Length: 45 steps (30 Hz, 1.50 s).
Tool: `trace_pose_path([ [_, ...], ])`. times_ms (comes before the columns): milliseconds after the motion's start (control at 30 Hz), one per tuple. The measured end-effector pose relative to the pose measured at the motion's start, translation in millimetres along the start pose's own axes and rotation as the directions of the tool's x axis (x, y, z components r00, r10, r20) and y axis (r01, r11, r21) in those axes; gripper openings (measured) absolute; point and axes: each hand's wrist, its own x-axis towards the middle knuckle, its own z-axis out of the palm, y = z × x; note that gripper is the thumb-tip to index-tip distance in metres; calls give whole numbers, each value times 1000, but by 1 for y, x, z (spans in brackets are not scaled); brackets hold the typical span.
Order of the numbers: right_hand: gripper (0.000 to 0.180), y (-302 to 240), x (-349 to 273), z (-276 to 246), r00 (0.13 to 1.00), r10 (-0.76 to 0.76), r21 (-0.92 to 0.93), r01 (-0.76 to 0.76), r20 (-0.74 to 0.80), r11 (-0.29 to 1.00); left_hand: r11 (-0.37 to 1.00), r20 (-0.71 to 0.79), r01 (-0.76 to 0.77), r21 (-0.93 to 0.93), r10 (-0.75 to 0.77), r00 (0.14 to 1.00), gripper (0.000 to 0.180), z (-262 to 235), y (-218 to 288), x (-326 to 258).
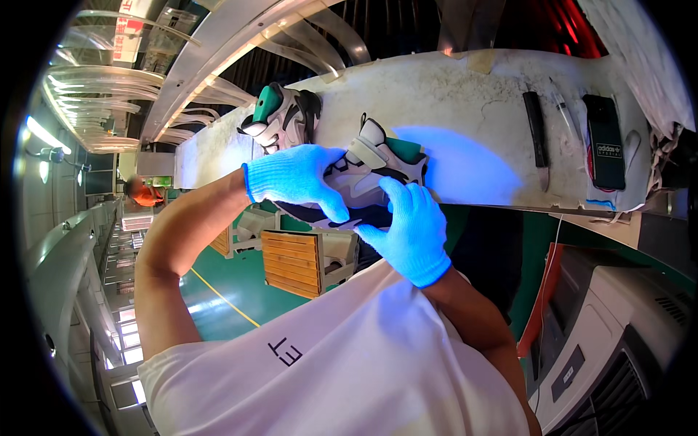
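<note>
Head view: my gloved left hand and right hand both gripped a grey-green shoe at the bench edge; its mate lay beside.

Held shoe on bench; second shoe left; knife right.

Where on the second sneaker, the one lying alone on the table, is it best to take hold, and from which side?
Probably the green heel of the second sneaker: it rises free at the table end, nearest the left hand. Come from that left side; the right hand and held sneaker block the other.
</note>
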Motion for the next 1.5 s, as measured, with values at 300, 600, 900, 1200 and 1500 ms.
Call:
trace_pose_path([
  [300, 90, 2, 12, 1, 998, 16, 68, -12, -54, 998, 998, -88, -38, -47, 34, 996, 105, 10, -3, 7],
  [600, 91, -1, 12, 5, 998, 48, 65, -45, -41, 997, 1000, -170, -5, 27, 9, 985, 100, 20, -10, 13],
  [900, 93, 0, 10, 3, 1000, 12, 39, -12, 6, 999, 969, -268, 182, 165, -133, 954, 112, 33, 11, 12],
  [1200, 92, -12, 19, 0, 992, 74, -39, -71, 97, 997, 960, -462, 227, 165, -128, 878, 100, 44, 25, 21],
  [1500, 97, -7, 18, 0, 998, -53, -15, 53, -26, 998, 737, -305, -446, -508, 331, 893, 103, 37, -101, 12],
])
